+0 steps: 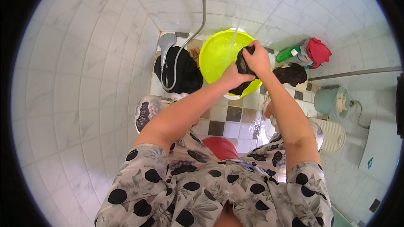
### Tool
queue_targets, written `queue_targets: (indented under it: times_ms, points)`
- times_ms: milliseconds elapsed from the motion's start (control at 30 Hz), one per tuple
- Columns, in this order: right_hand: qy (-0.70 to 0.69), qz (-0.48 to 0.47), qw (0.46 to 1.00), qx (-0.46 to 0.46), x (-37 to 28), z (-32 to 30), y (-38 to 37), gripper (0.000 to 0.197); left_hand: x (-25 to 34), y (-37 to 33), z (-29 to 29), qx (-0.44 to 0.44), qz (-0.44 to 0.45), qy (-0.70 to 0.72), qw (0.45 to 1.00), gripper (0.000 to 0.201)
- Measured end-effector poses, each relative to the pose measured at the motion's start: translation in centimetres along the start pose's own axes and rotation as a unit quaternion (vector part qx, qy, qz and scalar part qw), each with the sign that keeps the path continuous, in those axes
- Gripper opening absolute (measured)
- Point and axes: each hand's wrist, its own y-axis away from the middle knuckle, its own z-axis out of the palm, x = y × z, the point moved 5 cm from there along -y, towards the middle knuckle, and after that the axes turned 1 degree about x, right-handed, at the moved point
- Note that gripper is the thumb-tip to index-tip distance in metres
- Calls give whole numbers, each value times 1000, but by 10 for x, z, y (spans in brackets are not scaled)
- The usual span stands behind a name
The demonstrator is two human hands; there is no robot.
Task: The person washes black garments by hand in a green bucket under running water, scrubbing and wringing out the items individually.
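Observation:
Both my hands grip a wet-looking dark cloth (241, 66) over the right side of a bright yellow-green basin (209, 49). My left hand (235, 77) is closed on the cloth's lower part, its thumb pointing right. Higher up, my right hand (257, 60) has its fingers wrapped round the upper end. The cloth bunches between them, and its lower end hangs near the basin's rim. What kind of garment it is, I cannot tell. A thin stream of water (233, 42) falls into the basin just left of my right hand.
Left of the basin, a grey shower head (167, 41) and its hose lie on a black cloth heap (185, 73). To the right are another dark cloth (291, 75), a green bottle (287, 54) and a red cloth (318, 52). A red stool (220, 148) is beneath me; a bin (326, 101) stands farther right.

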Motion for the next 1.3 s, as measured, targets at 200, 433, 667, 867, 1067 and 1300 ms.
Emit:
queue_targets:
  times_ms: [200, 433, 667, 867, 1067, 1300]
  points:
    - [-95, 35, 976, -192, -20, 1, 9, 76, 17, 17, 3, -88, -237, 171, 952, 54]
    - [-467, 215, 797, -315, 9, -37, 8, 82, 21, 23, 4, -102, -313, 304, 894, 40]
    - [-769, 97, 554, -304, 17, -27, 36, 97, 48, 33, 29, -210, -243, 517, 793, 45]
    - [-667, 91, 672, -308, 5, -31, 21, 47, 39, 41, 42, -237, -300, 453, 805, 54]
    - [-296, 81, 898, -316, -27, -31, 14, 26, 41, 41, 36, -188, -310, 256, 896, 44]
    - [35, 15, 995, -87, -17, 3, 9, 36, 16, 19, 16, 6, -57, 53, 997, 34]
